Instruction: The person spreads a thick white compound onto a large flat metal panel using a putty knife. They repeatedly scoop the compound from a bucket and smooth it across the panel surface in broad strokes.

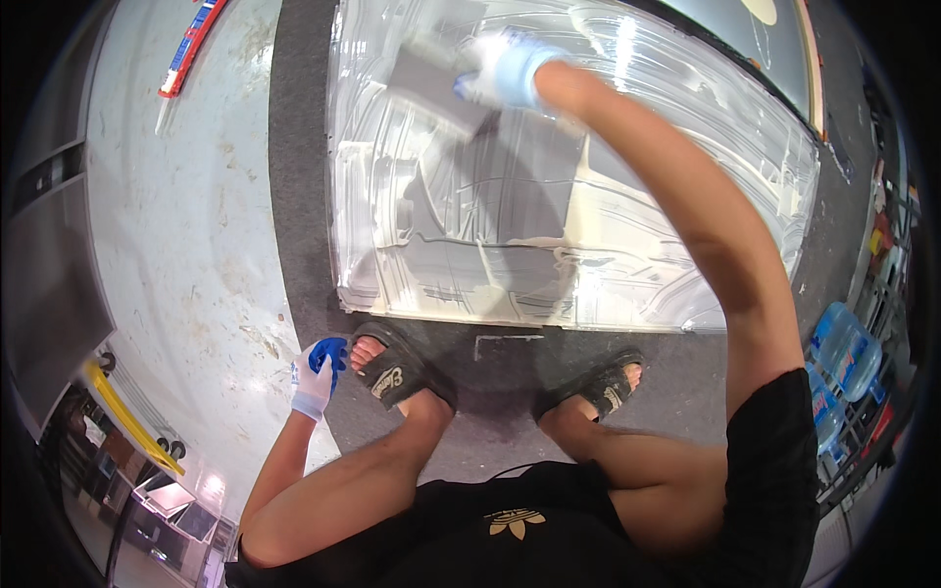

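Observation:
A large rectangular panel (pixel 676 299) lies on the floor in front of me, coated with streaky, wet-looking white paste (pixel 613 211). Over its far left part, my right hand (pixel 505 71) in a white and blue glove grips a wide, flat grey trowel (pixel 431 83). The blade rests on or just above the coating; motion blur hides which. The handle is covered by my fingers. Beside my left foot, at the panel's near left corner, my left hand (pixel 321 372) in a matching glove hangs with curled fingers and nothing visible in it.
A red and blue tube (pixel 191 49) lies on the pale floor at far left. Another framed panel (pixel 750 39) is at the far right. Large blue water bottles (pixel 845 351) stand by a dark rack at right. A yellow-edged cart (pixel 132 416) is at lower left.

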Demonstrator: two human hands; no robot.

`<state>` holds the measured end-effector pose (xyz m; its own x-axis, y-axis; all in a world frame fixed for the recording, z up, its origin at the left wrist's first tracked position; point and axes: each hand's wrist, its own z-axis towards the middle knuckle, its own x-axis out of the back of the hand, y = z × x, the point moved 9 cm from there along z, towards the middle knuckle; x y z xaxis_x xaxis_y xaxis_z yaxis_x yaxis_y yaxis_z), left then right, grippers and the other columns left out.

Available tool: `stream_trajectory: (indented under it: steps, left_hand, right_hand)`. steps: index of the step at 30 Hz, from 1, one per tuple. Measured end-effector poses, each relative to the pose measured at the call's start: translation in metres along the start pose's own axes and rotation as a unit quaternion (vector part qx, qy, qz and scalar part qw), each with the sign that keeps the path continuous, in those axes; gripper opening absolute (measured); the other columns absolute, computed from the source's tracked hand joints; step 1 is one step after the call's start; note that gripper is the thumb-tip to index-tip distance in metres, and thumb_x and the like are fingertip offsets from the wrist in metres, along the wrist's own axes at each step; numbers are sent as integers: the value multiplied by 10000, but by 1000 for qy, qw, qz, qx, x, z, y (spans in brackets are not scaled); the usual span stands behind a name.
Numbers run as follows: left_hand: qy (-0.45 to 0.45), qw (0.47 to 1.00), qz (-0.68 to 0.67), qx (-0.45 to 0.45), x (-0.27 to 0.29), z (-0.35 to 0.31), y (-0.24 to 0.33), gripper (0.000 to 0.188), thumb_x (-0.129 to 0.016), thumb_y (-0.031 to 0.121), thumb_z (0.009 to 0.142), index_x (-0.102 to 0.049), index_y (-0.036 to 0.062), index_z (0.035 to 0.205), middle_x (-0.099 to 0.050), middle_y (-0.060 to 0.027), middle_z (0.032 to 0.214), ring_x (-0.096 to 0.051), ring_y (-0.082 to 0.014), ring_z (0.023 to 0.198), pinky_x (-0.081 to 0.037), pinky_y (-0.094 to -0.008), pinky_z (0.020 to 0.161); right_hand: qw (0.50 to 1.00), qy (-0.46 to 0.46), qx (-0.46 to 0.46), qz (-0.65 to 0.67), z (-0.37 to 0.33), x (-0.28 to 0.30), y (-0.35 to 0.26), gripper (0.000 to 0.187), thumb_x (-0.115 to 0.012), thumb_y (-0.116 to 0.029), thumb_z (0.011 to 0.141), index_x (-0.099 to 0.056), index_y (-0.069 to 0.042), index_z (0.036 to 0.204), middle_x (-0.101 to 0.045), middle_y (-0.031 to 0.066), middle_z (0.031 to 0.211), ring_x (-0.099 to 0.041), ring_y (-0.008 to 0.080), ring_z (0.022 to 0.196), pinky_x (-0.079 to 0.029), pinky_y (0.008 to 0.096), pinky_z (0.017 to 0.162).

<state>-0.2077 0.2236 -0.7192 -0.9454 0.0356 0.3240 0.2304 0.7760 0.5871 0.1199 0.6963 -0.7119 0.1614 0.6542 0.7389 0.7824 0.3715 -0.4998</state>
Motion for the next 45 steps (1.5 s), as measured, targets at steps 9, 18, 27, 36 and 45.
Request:
stream_trajectory:
  steps: [9,18,27,36,45]
  left_hand:
    - [-7,1000,-18,-8,-4,-3,3,250,-529,24,1031,-693,-44,1207,-743,-78,988,-684,-116,811,-560,-266,753]
    - [-27,999,34,-7,2,0,9,277,-541,109,1062,-686,-44,1240,-748,-79,1022,-684,-113,836,-558,-264,753]
    - [-20,999,36,23,-4,-11,-5,259,-561,103,1038,-700,-39,1205,-750,-82,992,-671,-106,773,-542,-251,715]
    - [-37,997,47,38,3,-8,-22,310,-544,153,1072,-677,-59,1253,-735,-109,1135,-695,-143,932,-574,-287,768]
    - [-40,998,39,32,6,-6,-19,313,-536,156,1075,-674,-55,1260,-739,-106,1114,-695,-145,901,-570,-284,781]
  right_hand:
    - [944,163,-39,283,-54,54,109,512,-607,-384,988,-626,-41,1367,-652,246,1356,-608,408,1257,-466,434,1081]
    - [981,83,-10,176,-98,-33,1,426,-610,-320,997,-644,-32,1309,-662,283,1261,-639,433,1171,-500,474,1020]
    - [967,-200,154,44,-153,-131,-112,320,-647,-332,993,-637,-88,1199,-723,186,974,-715,381,941,-556,474,835]
    - [951,-262,162,20,-161,-174,-148,345,-625,-270,1013,-662,-76,1295,-735,197,1115,-722,378,1056,-565,478,929]
    - [955,-257,146,15,-168,-181,-151,248,-568,-191,1012,-669,-50,1190,-730,203,1082,-721,380,1046,-572,484,894]
